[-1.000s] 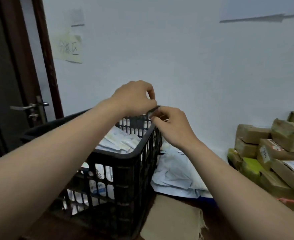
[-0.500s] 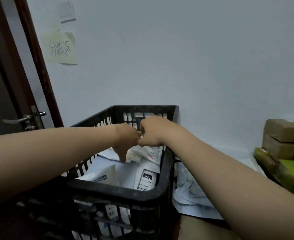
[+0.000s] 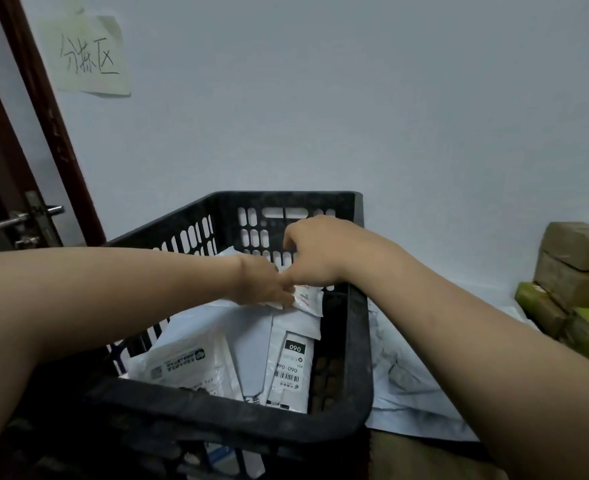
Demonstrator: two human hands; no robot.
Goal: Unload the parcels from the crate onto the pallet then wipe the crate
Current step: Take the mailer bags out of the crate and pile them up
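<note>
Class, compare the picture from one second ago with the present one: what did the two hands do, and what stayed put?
Both hands left the rim of the crate and dropped inside. The left hand and right hand now pinch a small white parcel atop the pile. The crate, the mailers in it and the brown boxes at right stayed put.

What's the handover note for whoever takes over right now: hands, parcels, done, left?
Right hand: pinches the small white parcel at the far right of the crate.
Left hand: on the same parcel; grip unclear.
Inside the crate: several white parcels, the 090-labelled mailer among them.
Done: apparently some unloading; loose mailers lie outside, right of the crate. The pallet itself is not visible.
Left: lift this parcel out, unload the rest, wipe the crate.
</note>
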